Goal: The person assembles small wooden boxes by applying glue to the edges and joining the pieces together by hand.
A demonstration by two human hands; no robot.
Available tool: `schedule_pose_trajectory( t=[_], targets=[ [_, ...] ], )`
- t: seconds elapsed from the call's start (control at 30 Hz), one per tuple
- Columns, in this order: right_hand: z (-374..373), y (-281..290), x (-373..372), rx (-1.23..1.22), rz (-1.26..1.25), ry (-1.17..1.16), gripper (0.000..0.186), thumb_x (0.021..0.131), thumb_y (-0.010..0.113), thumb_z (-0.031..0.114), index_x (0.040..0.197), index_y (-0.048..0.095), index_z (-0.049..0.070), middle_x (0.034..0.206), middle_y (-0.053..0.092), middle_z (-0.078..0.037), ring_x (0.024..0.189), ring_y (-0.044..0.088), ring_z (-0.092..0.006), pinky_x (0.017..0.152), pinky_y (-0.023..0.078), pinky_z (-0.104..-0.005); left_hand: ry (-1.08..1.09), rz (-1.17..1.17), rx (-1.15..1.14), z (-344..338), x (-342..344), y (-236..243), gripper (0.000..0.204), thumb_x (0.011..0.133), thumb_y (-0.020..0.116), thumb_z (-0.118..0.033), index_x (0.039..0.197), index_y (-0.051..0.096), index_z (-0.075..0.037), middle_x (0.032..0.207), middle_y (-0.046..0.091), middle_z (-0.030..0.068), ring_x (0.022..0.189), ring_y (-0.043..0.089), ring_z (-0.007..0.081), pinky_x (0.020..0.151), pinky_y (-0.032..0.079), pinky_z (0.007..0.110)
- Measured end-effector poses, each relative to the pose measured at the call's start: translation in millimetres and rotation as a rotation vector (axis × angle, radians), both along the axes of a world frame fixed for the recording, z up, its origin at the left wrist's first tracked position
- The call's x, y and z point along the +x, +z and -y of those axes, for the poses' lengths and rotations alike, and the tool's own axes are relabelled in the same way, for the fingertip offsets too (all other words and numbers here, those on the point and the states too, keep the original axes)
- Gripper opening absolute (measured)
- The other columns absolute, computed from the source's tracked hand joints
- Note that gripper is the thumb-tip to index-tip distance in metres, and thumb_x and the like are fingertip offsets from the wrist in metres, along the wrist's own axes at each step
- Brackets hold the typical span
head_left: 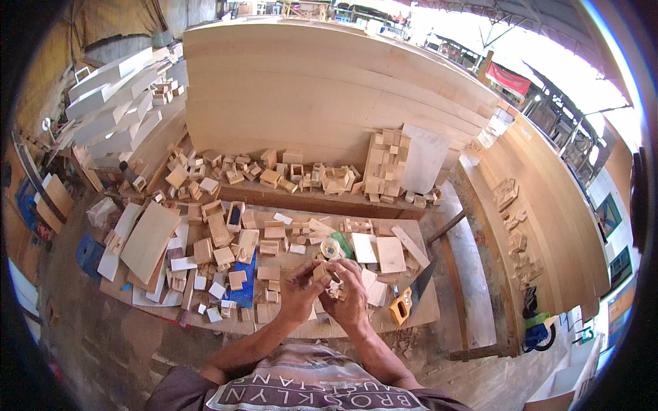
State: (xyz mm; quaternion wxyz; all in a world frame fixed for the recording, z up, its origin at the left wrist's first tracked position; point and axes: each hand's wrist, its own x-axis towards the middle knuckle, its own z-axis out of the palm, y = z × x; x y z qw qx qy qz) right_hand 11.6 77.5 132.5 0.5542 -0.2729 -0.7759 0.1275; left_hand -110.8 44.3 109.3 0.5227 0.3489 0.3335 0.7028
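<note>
Over the middle of the workbench (421,312), my left hand (297,297) and my right hand (350,299) come together, both closed around a small wooden block (320,272). The fingers cover much of it, so its full shape is hidden. Just beyond my fingertips is a round, pale tub or roll (330,248), too small to tell which. A handsaw (401,306) with a yellow handle lies to the right of my right hand. Small wooden pieces and boxes (267,274) are scattered to the left, some around a blue panel (244,279).
A tall stack of wide boards (329,82) rises behind the bench, with wooden offcuts (274,175) heaped along its foot. Larger panels (151,243) lie at the bench's left. White boards (113,103) are piled at far left. A long board stack (555,226) stands at right.
</note>
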Motion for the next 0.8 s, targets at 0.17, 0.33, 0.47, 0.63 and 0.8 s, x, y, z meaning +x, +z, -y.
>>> schedule_pose_trajectory(
  t=[0.17, 0.33, 0.47, 0.63, 0.8],
  targets=[
    [1, -3, -5, 0.085, -0.034, 0.009, 0.062, 0.07, 0.081, -0.002, 0.124, 0.052, 0.005, 0.116, 0.065, -0.018, 0.108, 0.063, -0.0383, 0.09, 0.053, -0.0451, 0.003, 0.042, -0.004, 1, 1, 8, 0.032, 0.088, 0.073, -0.003, 0.117, 0.063, 0.006, 0.101, 0.068, 0.0054, 0.085, 0.064, 0.0099, 0.075, 0.054, 0.024],
    [0, -10, -8, 0.074, -0.037, 0.021, 0.063, 0.07, 0.081, -0.004, 0.124, 0.049, 0.006, 0.118, 0.063, -0.018, 0.109, 0.063, -0.039, 0.089, 0.054, -0.0446, 0.02, 0.084, -0.015, 1, 1, 5, 0.029, 0.088, 0.073, -0.003, 0.114, 0.064, 0.005, 0.097, 0.069, 0.0046, 0.082, 0.064, 0.0088, 0.073, 0.053, 0.023],
    [1, -13, -9, 0.022, -0.032, 0.016, 0.06, 0.072, 0.08, -0.003, 0.121, 0.049, 0.006, 0.117, 0.063, -0.018, 0.108, 0.064, -0.0389, 0.089, 0.054, -0.0439, 0.038, 0.04, -0.025, -1, -1, -3, 0.029, 0.087, 0.074, -0.002, 0.113, 0.065, 0.006, 0.096, 0.069, 0.0047, 0.081, 0.064, 0.0081, 0.072, 0.053, 0.022],
    [2, -15, -12, 0.021, -0.035, 0.029, 0.057, 0.072, 0.08, -0.003, 0.118, 0.048, 0.007, 0.115, 0.062, -0.017, 0.107, 0.064, -0.0388, 0.089, 0.054, -0.0441, 0.052, -0.006, -0.027, -1, -4, -12, 0.028, 0.087, 0.074, -0.002, 0.113, 0.065, 0.005, 0.096, 0.07, 0.0054, 0.079, 0.064, 0.0082, 0.069, 0.053, 0.022],
    [4, -22, -14, -0.04, -0.044, 0.044, 0.054, 0.069, 0.081, -0.004, 0.113, 0.05, 0.007, 0.115, 0.062, -0.018, 0.106, 0.064, -0.0387, 0.088, 0.054, -0.0446, 0.04, 0.087, -0.023, 2, -3, -9, 0.028, 0.087, 0.074, -0.002, 0.112, 0.065, 0.005, 0.094, 0.07, 0.0062, 0.077, 0.065, 0.0084, 0.066, 0.053, 0.022]
  ],
)
